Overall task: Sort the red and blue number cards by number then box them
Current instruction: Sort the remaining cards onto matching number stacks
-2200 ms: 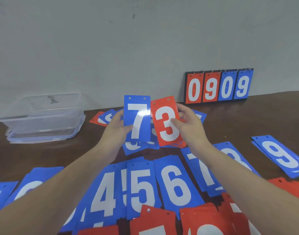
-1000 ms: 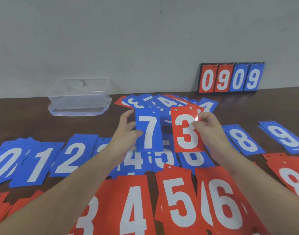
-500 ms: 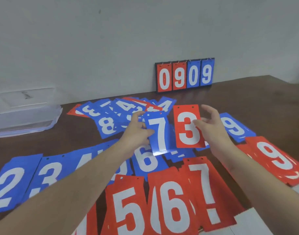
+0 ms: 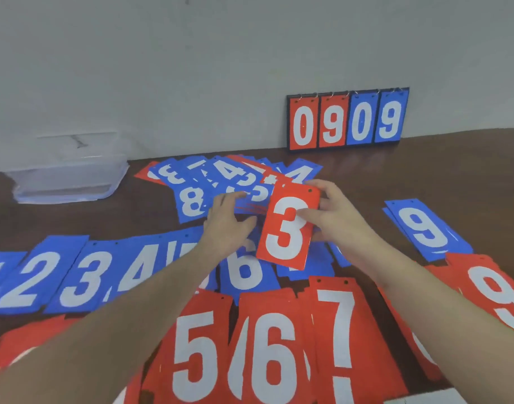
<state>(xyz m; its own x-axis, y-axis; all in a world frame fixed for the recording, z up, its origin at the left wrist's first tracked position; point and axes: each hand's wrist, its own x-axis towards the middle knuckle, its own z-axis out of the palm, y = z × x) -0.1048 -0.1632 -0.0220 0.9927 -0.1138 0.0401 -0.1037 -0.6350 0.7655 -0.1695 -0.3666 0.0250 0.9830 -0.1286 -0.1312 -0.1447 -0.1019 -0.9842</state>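
**Blue 7 gone from the left hand; red 3 still to place**

The left hand (image 4: 225,225), which gripped a blue 7 half a second ago, now hovers with fingers relaxed and holding nothing, near the unsorted heap (image 4: 220,182). That card has probably joined the blue row (image 4: 89,272), though it is hidden. The right hand (image 4: 341,220) pinches the red 3 card (image 4: 287,225) above the worktop (image 4: 453,176). The clear box (image 4: 72,176) waits at far left.
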